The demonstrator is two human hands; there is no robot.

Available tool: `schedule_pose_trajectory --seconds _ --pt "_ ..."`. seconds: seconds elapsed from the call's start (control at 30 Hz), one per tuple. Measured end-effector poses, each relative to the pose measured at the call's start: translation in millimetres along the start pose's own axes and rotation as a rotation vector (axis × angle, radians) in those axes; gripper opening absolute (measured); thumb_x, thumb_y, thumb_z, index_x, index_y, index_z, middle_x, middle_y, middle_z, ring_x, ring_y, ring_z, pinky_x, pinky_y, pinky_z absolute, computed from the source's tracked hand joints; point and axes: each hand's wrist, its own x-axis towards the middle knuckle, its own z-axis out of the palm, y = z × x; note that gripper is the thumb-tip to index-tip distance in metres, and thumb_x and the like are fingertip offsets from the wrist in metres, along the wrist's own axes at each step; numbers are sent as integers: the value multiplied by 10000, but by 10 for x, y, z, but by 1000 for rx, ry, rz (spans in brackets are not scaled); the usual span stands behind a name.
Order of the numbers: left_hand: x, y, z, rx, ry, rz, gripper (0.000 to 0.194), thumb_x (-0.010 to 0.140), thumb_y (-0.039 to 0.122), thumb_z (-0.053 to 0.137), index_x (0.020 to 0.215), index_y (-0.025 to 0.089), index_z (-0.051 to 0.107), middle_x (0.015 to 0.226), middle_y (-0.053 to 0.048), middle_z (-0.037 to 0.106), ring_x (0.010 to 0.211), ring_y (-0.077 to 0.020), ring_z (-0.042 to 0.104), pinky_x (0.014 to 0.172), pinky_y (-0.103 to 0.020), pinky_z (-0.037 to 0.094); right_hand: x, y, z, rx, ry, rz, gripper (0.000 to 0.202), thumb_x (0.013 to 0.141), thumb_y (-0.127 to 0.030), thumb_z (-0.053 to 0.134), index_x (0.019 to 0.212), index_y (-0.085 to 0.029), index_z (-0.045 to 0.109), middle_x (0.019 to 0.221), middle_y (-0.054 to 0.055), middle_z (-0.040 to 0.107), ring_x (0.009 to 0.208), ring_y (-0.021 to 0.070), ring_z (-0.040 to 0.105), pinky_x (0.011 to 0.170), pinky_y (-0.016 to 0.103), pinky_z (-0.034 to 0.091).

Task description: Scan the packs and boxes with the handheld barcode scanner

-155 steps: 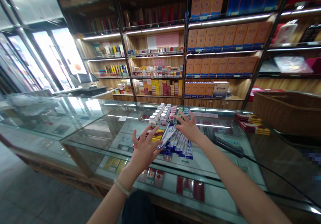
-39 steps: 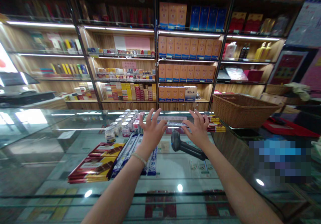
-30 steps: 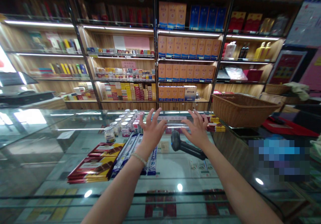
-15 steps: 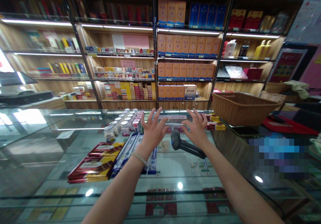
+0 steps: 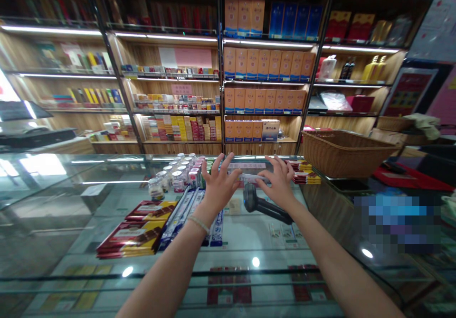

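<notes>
Where a packet spans the gap, both grips hold its ends.

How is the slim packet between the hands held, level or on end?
Nearly level: the slim packet stretches sideways from the left hand to the right hand, one end at each.

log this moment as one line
slim packet: left end in left hand, right end in right hand; scanner: on glass counter; wicker basket: right of both hands
</notes>
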Motion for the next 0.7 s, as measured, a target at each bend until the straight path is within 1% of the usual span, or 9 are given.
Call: schedule_pose_trajectory --seconds 0.13,0.27,0.33,0.53,0.7 --pt "3 -13 -18 6 15 -10 274 751 331 852 971 312 690 1567 -51 516 1483 -348 384 1252 -646 -13 0 10 -31 -49 12 -39 168 927 -414 663 993 -287 751 1557 91 468 1498 326 302 1202 643 117" --pt "8 -35 -60 13 -39 -44 289 756 338 851 1002 325 699 1595 -59 484 1499 -359 362 1242 -669 19 -4 17 -54 -90 31 -83 316 866 -475 748 1124 -293 727 1541 114 477 1495 336 314 1211 636 116" --pt "12 -43 -80 3 -71 -60 278 772 336 834 1017 328 703 1609 -58 468 1507 -366 350 1239 -682 28 -9 22 -51 -108 39 -92 343 861 -471 758 1153 -296 721 1532 118 485 1490 338 323 1212 631 120" --pt "20 -34 -104 -20 -106 -78 260 785 327 819 1020 328 706 1626 -53 447 1516 -374 340 1232 -700 10 -19 57 -11 -141 43 -97 272 877 -444 745 1112 -308 731 1538 98 476 1488 340 321 1206 627 108" --pt "24 -23 -106 -18 -132 -91 301 751 331 853 1015 326 709 1636 -63 432 1514 -387 342 1222 -707 44 -32 78 5 -148 26 -89 274 882 -450 735 1115 -305 728 1530 100 471 1490 337 306 1206 622 107"
